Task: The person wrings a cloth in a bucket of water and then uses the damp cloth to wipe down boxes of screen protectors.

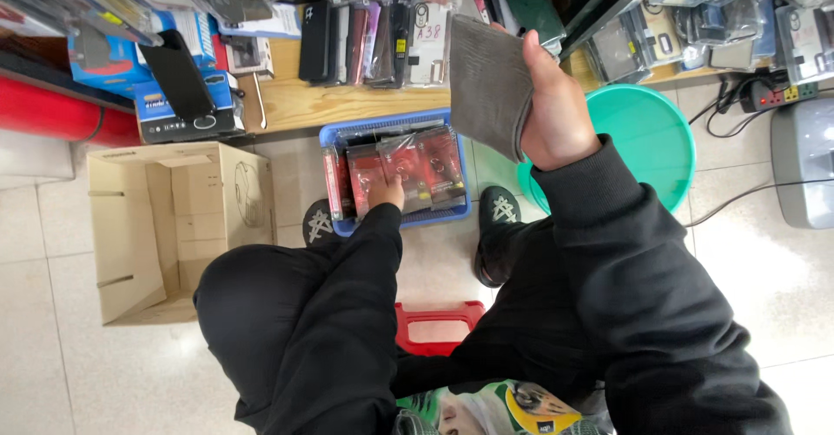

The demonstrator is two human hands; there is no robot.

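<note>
1. Reaching down, our left hand (387,193) is touching the red packaged cases (404,170) standing in the blue basket (452,213) on the floor; its fingers are probably pinching one, though hidden.
2. Our right hand (556,109) is gripping a grey case (488,83) raised, well above the basket.

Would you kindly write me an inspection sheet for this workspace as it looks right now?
Surface: pale tiled floor; wooden shelf above.
Job's things: blue basket of packaged cases; grey wallet case.
Clutter: open cardboard box, teal tub, red stool.
Hands: left hand on the packaged cases; right hand holds the grey wallet case.
Cables: black cables, power strip.
Surroundings: hanging packaged cases.
</note>
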